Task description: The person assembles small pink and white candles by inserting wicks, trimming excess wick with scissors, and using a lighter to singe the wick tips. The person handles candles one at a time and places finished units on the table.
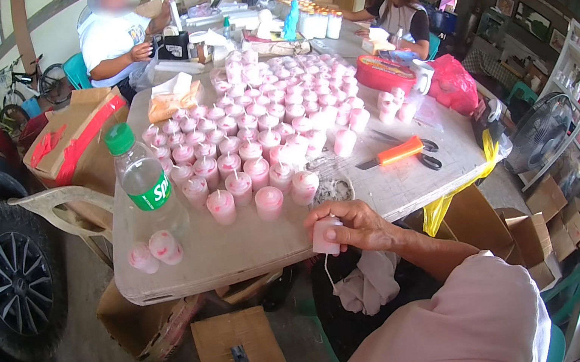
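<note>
My right hand (353, 225) is closed around a small pale pink candle (323, 238) just off the near edge of the table (242, 260). A pale string, seemingly its wick, hangs below the candle. My left hand is out of view. Beyond my right hand, many short pink candles (256, 173) with white wicks stand close together on the table. Two more candles (165, 248) stand apart at the near left corner. A small mass of grey, stringy bits (334, 190) lies close to my fingers. Below the hand, a whitish cloth (372, 282) rests on my lap.
A clear bottle with green cap (143, 176) stands left of the candles. An orange-handled knife (400, 151) and black-handled scissors (428, 160) lie on the right. Two people (118, 45) sit at the far end. Cardboard boxes (245, 361) and a car wheel (13, 277) flank the table.
</note>
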A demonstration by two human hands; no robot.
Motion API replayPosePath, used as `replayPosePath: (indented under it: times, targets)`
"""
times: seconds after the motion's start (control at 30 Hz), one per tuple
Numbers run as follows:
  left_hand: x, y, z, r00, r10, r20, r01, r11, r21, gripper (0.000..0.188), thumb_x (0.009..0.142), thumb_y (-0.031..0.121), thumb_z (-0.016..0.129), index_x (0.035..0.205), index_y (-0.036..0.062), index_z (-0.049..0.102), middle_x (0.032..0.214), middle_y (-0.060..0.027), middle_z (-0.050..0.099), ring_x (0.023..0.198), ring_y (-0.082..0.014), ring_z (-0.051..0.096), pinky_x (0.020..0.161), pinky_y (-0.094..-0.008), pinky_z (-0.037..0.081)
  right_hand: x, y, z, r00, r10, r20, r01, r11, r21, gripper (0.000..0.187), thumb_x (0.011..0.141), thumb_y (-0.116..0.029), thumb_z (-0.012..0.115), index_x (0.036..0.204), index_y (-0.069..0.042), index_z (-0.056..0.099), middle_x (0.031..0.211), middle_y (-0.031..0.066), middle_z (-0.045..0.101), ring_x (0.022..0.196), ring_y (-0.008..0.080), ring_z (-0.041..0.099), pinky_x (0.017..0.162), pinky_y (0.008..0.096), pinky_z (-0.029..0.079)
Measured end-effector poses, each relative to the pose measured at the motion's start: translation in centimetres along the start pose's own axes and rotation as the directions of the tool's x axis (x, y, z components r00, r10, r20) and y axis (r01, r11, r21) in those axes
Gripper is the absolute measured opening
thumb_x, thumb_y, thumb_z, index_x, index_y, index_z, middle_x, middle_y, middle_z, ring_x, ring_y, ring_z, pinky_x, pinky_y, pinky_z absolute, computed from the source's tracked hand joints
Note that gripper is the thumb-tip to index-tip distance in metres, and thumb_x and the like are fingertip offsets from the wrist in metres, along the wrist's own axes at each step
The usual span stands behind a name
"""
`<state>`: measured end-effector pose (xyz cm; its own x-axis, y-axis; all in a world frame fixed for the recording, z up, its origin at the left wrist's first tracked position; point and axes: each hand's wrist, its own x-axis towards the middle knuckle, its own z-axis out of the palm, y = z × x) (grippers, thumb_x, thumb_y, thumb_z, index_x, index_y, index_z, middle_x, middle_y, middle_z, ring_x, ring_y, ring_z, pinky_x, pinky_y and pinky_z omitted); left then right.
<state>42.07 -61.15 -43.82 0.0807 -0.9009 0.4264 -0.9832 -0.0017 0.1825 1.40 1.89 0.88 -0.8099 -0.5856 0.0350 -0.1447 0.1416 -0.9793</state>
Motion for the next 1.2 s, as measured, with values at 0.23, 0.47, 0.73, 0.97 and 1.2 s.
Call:
replayPosePath:
  times: [0.23,0.47,0.73,0.97,1.2]
  targets:
    - [-0.3,-0.4,-0.1,0.986,0.159,-0.043,-0.159,0.987,0.006,0.057,0.085,0.054,0.053,0.105,0.0012,0.061,0.100,-0.0146,0.059,0.083,-0.0302,0.060,0.071,-0.0479,0.051,0.0,-0.3,0.1,1.000,0.026,-0.018,-0.027,0.997,-0.065,0.034,0.095,-0.032,0.061,0.120,-0.009,0.060,0.088,-0.0007,0.061,0.070,0.0044,0.055,0.058,0.0196,0.046]
    - [2.2,-1.6,3.3,0.979,0.193,0.060,-0.201,0.963,0.179,0.059,0.083,0.055,0.053,0.109,0.0023,0.061,0.098,-0.0149,0.059,0.083,-0.0307,0.060,0.071,-0.0488,0.050,0.2,-0.7,0.6,0.995,0.083,-0.062,-0.088,0.993,-0.075,0.037,0.093,-0.036,0.062,0.119,-0.008,0.061,0.090,-0.0005,0.062,0.072,0.0038,0.055,0.056,0.0180,0.044]
    - [2.6,-0.3,4.1,0.998,0.055,0.006,-0.055,0.985,0.164,0.041,0.087,0.040,0.053,0.108,0.0056,0.060,0.094,-0.0137,0.065,0.087,-0.0324,0.064,0.076,-0.0481,0.052,0.3,-0.6,1.1,0.990,0.080,-0.113,-0.095,0.987,-0.128,0.031,0.095,-0.031,0.061,0.118,-0.010,0.061,0.079,-0.0013,0.060,0.061,0.0042,0.052,0.053,0.0183,0.042]
    - [4.3,0.2,1.9,0.971,0.223,0.081,-0.237,0.919,0.316,0.024,0.099,0.019,0.037,0.104,0.0093,0.058,0.086,-0.0090,0.070,0.075,-0.0266,0.070,0.065,-0.0375,0.057,0.4,-1.0,1.4,0.981,0.091,-0.174,-0.125,0.972,-0.198,0.041,0.091,-0.039,0.061,0.116,-0.006,0.063,0.087,0.0011,0.065,0.066,0.0042,0.057,0.051,0.0167,0.044]
    - [5.0,0.0,3.0,0.953,0.286,0.103,-0.301,0.934,0.194,0.028,0.100,0.018,0.036,0.104,0.0048,0.060,0.080,-0.0131,0.069,0.073,-0.0289,0.070,0.061,-0.0385,0.056,0.4,-1.3,1.8,0.974,0.121,-0.193,-0.158,0.969,-0.189,0.035,0.092,-0.036,0.061,0.116,-0.010,0.063,0.083,0.0004,0.062,0.063,0.0054,0.054,0.054,0.0194,0.044]
